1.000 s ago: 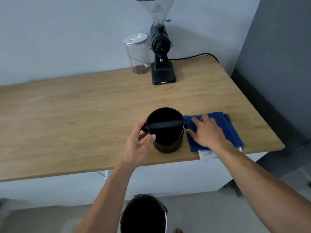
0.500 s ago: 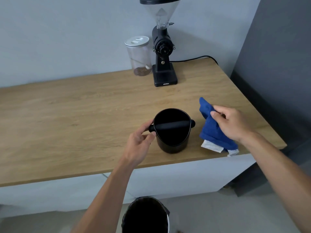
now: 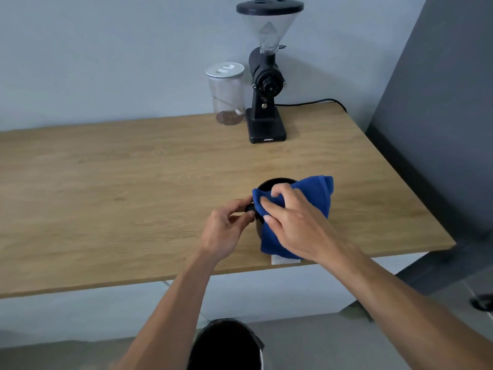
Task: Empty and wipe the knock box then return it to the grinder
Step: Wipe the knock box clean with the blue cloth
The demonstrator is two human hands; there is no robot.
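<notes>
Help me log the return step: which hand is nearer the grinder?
Right, slightly. The right hand presses the blue cloth over the knock box; the left hand grips its side knob, farther from the grinder.

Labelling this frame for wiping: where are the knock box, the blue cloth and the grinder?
knock box (image 3: 276,182): head view, back rim.
blue cloth (image 3: 314,193): head view, upper fold.
grinder (image 3: 266,128): head view, black base.

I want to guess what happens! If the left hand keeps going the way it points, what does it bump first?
Probably the knock box: the left hand already pinches its knob.
</notes>
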